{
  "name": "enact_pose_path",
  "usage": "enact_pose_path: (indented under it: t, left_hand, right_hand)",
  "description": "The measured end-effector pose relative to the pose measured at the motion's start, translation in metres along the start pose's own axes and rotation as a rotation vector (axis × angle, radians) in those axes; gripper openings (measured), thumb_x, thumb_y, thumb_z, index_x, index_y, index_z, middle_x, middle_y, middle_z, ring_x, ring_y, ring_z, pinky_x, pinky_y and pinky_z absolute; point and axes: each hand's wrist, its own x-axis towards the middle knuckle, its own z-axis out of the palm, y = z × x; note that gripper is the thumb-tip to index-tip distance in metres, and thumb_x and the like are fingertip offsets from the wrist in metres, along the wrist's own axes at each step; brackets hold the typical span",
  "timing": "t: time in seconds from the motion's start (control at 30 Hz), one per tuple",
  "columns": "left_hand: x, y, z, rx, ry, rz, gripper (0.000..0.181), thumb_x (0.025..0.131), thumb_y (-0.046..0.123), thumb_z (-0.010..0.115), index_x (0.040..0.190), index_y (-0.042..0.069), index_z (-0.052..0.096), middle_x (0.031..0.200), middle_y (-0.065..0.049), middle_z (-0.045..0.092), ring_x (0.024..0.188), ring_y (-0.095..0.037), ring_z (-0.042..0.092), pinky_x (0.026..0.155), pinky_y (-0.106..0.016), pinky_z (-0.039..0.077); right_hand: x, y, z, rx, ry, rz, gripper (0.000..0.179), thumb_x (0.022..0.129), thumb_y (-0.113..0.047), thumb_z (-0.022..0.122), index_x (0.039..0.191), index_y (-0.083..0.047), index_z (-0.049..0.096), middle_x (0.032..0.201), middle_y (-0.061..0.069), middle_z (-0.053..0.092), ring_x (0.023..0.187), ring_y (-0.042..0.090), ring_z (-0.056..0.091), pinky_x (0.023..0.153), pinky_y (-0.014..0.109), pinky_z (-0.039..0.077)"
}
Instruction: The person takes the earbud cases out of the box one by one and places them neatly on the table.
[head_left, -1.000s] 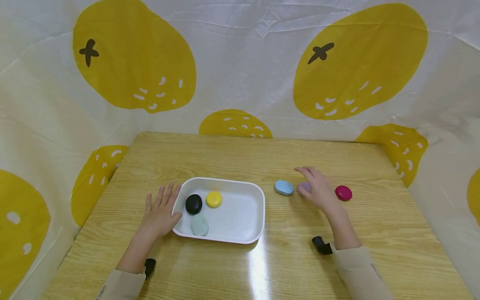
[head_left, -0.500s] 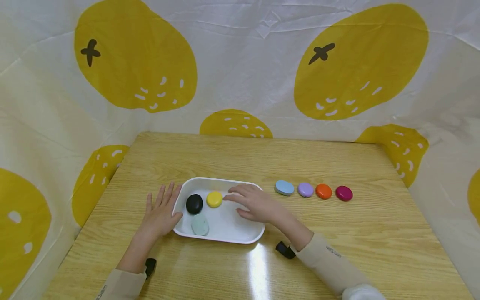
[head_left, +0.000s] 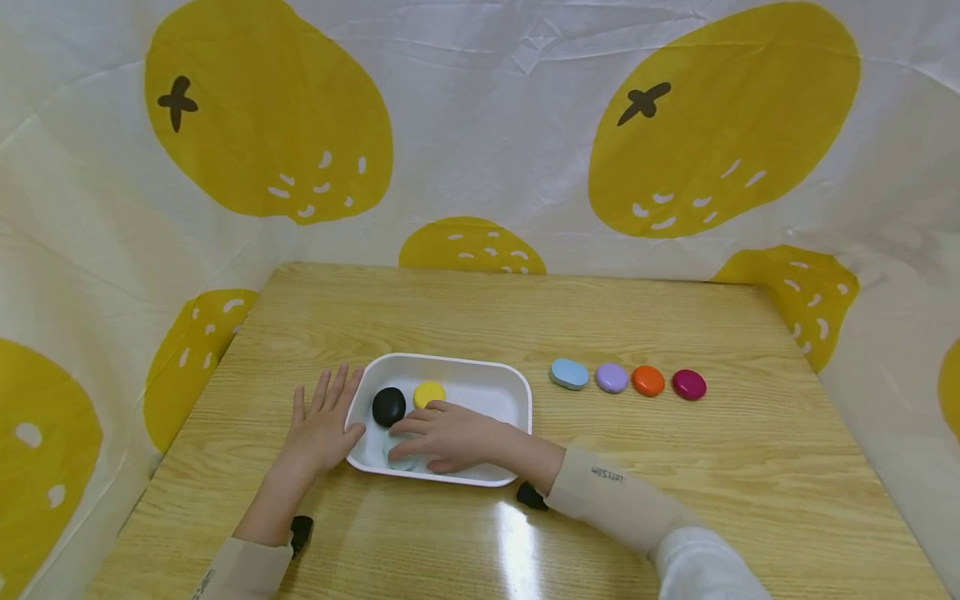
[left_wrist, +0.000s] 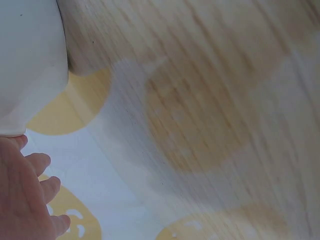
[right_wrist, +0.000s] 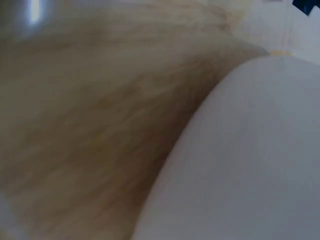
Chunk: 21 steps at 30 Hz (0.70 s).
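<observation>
A white tray (head_left: 487,408) sits on the wooden table, holding a black pebble-shaped piece (head_left: 388,407), a yellow one (head_left: 429,393) and a pale green one (head_left: 402,465). My left hand (head_left: 321,432) lies with spread fingers along the tray's left rim; in the left wrist view its fingertips are right at the tray wall (left_wrist: 30,65). Reaching across the tray from the right, my right hand (head_left: 450,437) has its loosely extended fingers over the pale green piece and partly hides it. In the right wrist view only the tray's outer wall (right_wrist: 250,150) shows, not the hand.
Right of the tray, a row of smooth pieces stands on the table (head_left: 637,483): light blue (head_left: 569,374), lilac (head_left: 611,377), orange (head_left: 648,381) and magenta (head_left: 689,385). A white cloth with yellow fruit prints (head_left: 487,125) encloses the back and sides.
My right hand has left the row, where the orange piece now shows, and moved left across the tray to the pale green piece. My left hand has stayed at the rim.
</observation>
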Motion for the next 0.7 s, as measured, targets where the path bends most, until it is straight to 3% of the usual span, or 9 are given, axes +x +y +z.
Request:
enact_pose_path:
  t: [0.27, 0.5, 0.7]
  left_hand:
    - [-0.001, 0.001, 0.000, 0.003, 0.003, 0.001, 0.074, 0.085, 0.025, 0.051, 0.147, 0.012, 0.013, 0.152, -0.017, 0.009, 0.137, -0.040, 0.003, 0.104, -0.061, -0.008]
    - [-0.001, 0.001, 0.000, -0.002, -0.006, -0.004, 0.074, 0.085, 0.026, 0.051, 0.147, 0.011, 0.013, 0.152, -0.017, 0.008, 0.138, -0.039, 0.001, 0.104, -0.060, -0.009]
    - [-0.001, 0.001, 0.000, -0.011, 0.007, 0.001, 0.074, 0.085, 0.025, 0.052, 0.147, 0.011, 0.014, 0.152, -0.017, 0.009, 0.137, -0.040, 0.002, 0.104, -0.060, -0.009]
  right_hand:
    - [0.016, -0.005, 0.003, -0.085, -0.033, -0.030, 0.054, 0.082, -0.034, 0.065, 0.132, -0.037, 0.045, 0.142, -0.004, 0.036, 0.125, 0.012, 0.036, 0.094, 0.028, 0.039]
    - [0.019, -0.004, 0.004, -0.077, -0.013, -0.029, 0.048, 0.083, -0.024, 0.061, 0.127, -0.037, 0.049, 0.138, -0.005, 0.041, 0.120, 0.012, 0.040, 0.089, 0.024, 0.041]
    - [0.020, -0.004, 0.005, -0.080, -0.008, -0.028, 0.048, 0.081, -0.026, 0.063, 0.126, -0.037, 0.051, 0.136, -0.006, 0.042, 0.117, 0.010, 0.042, 0.085, 0.024, 0.041]
